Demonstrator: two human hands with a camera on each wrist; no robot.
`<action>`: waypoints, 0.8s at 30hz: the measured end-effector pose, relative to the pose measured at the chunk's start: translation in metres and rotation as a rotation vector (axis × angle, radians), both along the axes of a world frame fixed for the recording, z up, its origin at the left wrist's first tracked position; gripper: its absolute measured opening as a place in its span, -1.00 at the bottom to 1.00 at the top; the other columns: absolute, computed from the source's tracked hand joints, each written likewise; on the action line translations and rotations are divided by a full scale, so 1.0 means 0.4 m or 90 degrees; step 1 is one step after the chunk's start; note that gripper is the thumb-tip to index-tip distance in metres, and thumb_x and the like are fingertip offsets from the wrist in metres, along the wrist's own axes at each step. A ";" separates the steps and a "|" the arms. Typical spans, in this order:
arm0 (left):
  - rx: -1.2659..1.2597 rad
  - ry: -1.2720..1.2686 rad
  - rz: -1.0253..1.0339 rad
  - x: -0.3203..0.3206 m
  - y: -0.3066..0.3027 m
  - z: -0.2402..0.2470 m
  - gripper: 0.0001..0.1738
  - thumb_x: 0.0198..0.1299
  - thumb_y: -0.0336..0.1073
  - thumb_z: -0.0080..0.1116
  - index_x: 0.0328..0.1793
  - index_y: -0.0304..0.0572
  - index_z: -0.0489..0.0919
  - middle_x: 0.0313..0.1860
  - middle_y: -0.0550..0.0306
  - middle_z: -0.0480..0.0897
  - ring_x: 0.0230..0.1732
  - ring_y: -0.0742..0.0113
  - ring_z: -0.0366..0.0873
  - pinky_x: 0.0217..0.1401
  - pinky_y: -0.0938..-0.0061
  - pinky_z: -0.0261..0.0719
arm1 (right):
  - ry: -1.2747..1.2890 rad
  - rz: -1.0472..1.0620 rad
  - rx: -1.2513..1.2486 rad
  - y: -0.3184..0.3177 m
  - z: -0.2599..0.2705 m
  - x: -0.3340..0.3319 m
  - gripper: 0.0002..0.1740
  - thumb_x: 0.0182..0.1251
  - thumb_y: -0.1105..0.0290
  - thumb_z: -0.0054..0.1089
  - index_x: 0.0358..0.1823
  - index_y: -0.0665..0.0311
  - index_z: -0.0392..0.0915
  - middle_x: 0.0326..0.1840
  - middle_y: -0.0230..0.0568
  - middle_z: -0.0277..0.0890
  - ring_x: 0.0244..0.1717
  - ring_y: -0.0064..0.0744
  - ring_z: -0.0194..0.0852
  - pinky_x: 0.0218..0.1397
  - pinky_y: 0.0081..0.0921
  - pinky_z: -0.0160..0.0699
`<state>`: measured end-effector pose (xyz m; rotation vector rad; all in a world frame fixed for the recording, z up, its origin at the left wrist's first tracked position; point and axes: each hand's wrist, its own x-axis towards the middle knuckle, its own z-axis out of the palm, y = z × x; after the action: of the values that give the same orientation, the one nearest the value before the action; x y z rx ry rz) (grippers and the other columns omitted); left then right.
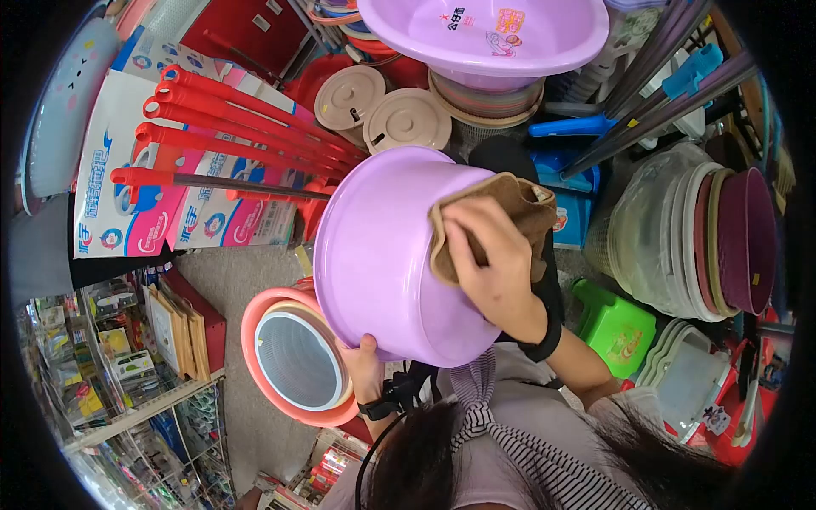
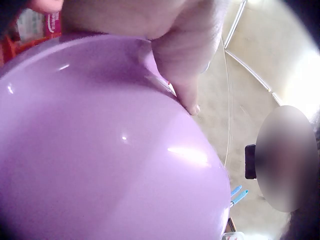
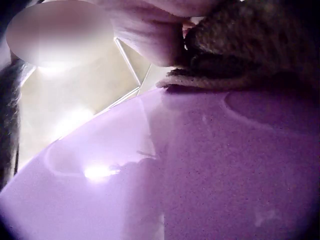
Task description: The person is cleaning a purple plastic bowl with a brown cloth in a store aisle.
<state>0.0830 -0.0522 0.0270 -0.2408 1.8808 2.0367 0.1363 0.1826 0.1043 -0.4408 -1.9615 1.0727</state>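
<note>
A glossy light-purple basin is held tilted on its side in front of the body. My left hand grips its rim from below, the thumb lying on the outer wall; in the left wrist view that thumb shows over the purple rim. My right hand pinches a brown cloth and holds it against the basin's base. The right wrist view shows the cloth's folded edge lying along the purple surface. Part of the cloth is hidden behind the right hand's fingers.
Red poles and printed cartons stand at upper left. A pink tub sits on the floor below the basin. Another purple basin tops a stack ahead. Stacked buckets and a green stool are at right.
</note>
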 end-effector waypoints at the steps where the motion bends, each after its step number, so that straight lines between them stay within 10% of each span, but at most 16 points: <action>1: -0.008 0.016 -0.009 0.002 -0.001 0.000 0.18 -0.22 0.22 0.67 0.41 -0.39 0.35 0.21 0.03 0.59 0.23 0.19 0.54 0.34 0.29 0.47 | -0.002 -0.039 -0.002 0.014 -0.001 -0.008 -0.83 0.25 0.60 0.29 -0.12 0.37 0.61 -0.16 -0.12 0.62 -0.23 -0.07 0.67 -0.19 -0.32 0.66; 24: 0.010 0.071 -0.066 -0.005 0.006 0.007 0.02 -0.18 0.24 0.65 0.24 -0.39 0.51 0.05 0.11 0.67 0.04 0.32 0.62 0.16 0.40 0.56 | -0.156 0.070 0.094 0.062 0.088 -0.017 -0.87 0.27 0.44 0.28 -0.18 0.23 0.58 -0.21 -0.20 0.46 -0.40 -0.13 0.61 -0.40 -0.25 0.61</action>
<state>0.0811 -0.0497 0.0298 -0.0252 1.8999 2.0319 0.1297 0.2074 0.1396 -0.4024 -2.2871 0.9692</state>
